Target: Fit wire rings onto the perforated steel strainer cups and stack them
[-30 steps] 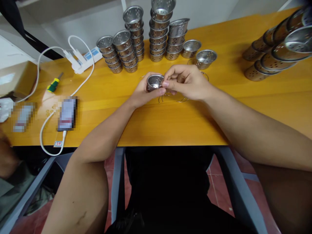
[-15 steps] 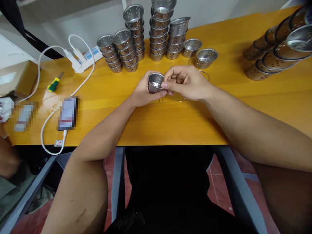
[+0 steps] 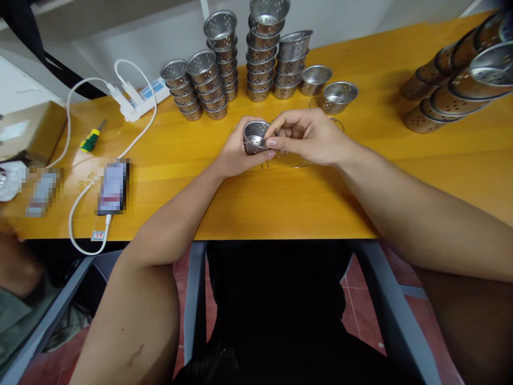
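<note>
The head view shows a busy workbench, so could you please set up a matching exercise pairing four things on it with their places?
Things:
1. perforated metal cup
2. screwdriver
3. power strip
4. wire rings

Places:
A. on the table under the right hand
B. far left, yellow and green handle
C. gripped in the left hand
D. by the wall, white cables plugged in

Pairs: 1-C, 2-B, 3-D, 4-A

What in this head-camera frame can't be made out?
- Wire rings under the right hand: mostly covered by it, count unclear.
- Right-hand grip: fingers curl over the perforated metal cup rim; what they pinch is hidden.
- Left hand: its palm side is hidden behind the cup.
- Phone and the small item left of it: pixelated.
- Cup stacks at right: cut by the frame edge, blurred.
</note>
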Tool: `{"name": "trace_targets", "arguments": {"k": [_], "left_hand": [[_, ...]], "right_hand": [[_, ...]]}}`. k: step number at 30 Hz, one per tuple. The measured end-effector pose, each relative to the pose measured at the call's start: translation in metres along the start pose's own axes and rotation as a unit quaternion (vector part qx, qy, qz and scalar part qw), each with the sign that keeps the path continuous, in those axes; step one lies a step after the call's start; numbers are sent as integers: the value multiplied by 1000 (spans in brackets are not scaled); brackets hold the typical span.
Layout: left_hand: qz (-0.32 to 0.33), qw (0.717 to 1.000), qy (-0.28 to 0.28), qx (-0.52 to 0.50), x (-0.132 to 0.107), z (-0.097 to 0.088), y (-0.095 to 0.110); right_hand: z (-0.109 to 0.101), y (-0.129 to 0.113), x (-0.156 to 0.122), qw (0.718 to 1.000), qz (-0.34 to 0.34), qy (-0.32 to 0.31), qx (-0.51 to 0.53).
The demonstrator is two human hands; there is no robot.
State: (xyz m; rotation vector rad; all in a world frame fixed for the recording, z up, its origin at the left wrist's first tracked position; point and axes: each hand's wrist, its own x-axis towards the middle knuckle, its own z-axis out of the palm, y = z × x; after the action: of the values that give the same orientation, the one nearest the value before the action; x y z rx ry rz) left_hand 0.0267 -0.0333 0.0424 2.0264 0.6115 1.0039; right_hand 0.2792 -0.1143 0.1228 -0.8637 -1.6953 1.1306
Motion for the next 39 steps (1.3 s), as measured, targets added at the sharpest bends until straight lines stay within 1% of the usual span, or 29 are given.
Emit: {"name": "trace_targets", "arguments": {"k": [5,7,9,12,15,20,22,25,27,31,35,37,39], "left_hand": [[18,1000,12,-11,0,-1,-3],[20,999,18,-22,1,-3,-3],[18,999,37,-21,2,-3,-3],[0,998,66,2,3,0,-3],[-21,997,75,-4,4,0,-5],[-40,998,35,-29,6,-6,-9],[-36,999,30,-25,7,-7,-12],[-10,999,47,-25,7,-7,-16],[-2,999,49,-22,7,-6,-18],[-29,999,28,-6,7,-7,-15],[-53,997,37,-38,8,-7,-4],[-64,996,38,-39,9,-7,-1],[-58,997,30,-32,9,-5,-2]], "right_hand": [[0,2,-2,996,-26,76,-43],[-1,6,-2,991,-56,93,-75],[-2,9,-2,985,-86,98,-109],[-3,12,-2,980,-97,94,-147],[-3,15,-3,976,-98,74,-180],[-1,27,-3,968,-146,23,-201],[-1,30,-3,968,-146,25,-205],[-2,30,-4,970,-123,46,-204],[-3,29,-5,971,-116,52,-204],[-3,30,-4,969,-139,43,-200],[-1,34,-4,964,-160,34,-211],[0,36,-5,962,-157,35,-219],[1,35,-6,963,-142,41,-226]]}}
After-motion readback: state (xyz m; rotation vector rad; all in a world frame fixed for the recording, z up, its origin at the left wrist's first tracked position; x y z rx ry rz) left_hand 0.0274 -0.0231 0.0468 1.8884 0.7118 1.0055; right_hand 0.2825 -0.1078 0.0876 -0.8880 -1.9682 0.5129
